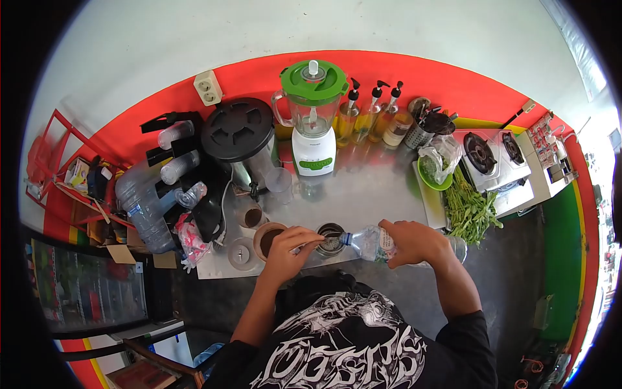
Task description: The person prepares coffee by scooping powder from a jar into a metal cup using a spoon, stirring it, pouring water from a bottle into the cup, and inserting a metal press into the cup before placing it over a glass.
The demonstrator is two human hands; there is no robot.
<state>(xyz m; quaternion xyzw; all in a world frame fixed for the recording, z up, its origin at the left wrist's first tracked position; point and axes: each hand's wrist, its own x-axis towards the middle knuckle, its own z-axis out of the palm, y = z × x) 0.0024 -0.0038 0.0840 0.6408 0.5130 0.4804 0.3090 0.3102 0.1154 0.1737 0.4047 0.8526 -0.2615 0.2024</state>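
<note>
My right hand (414,243) is wrapped round a clear plastic bottle (368,244) with a blue neck, tipped almost level. The bottle's mouth is at the rim of a small metal cup (332,250), which appears to have liquid in it. Over the cup's left side, my left hand (293,251) pinches a thin metal spoon (296,249), mostly hidden by the fingers. Left of that hand stands a container of dark brown powder (269,241), partly covered by the hand. A clear cup (251,218) with brown contents sits just behind it.
A green-lidded blender (313,123) stands at the back, beside several pump bottles (376,120). Leafy greens (472,206) and a gas stove (495,155) are at right. A steel pot with a black lid (238,129) and a large water jug (142,207) are at left.
</note>
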